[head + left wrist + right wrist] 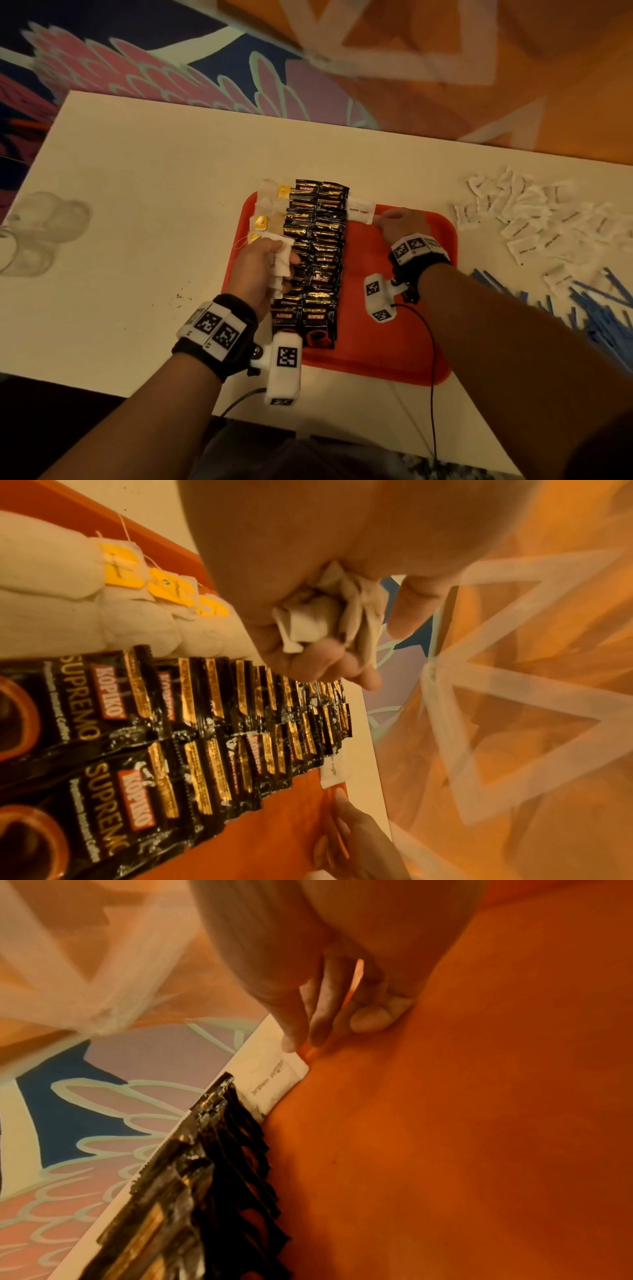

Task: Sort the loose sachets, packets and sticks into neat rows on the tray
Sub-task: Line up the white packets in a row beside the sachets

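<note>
A red tray (394, 329) (274, 831) (445, 1123) lies in the middle of the white table (154, 205). On its left side are a row of tea bags (270, 212) (85, 588) with yellow tags and two rows of overlapping black Kopiko coffee sachets (315, 260) (171, 723) (205, 1177). One white brown sugar sachet (359, 210) (334, 771) (274, 1080) lies at the tray's far edge beside the coffee rows. My right hand (399, 222) (308, 1031) touches its right end with straight fingertips. My left hand (260, 263) (308, 656) grips a bunch of white sachets (282, 260) (318, 618) above the coffee rows.
A heap of loose white sachets (534, 216) lies on the table right of the tray. Several blue sticks (596, 308) are scattered nearer, at the right edge. A clear plastic object (41, 233) sits at the table's left edge. The tray's right half is bare.
</note>
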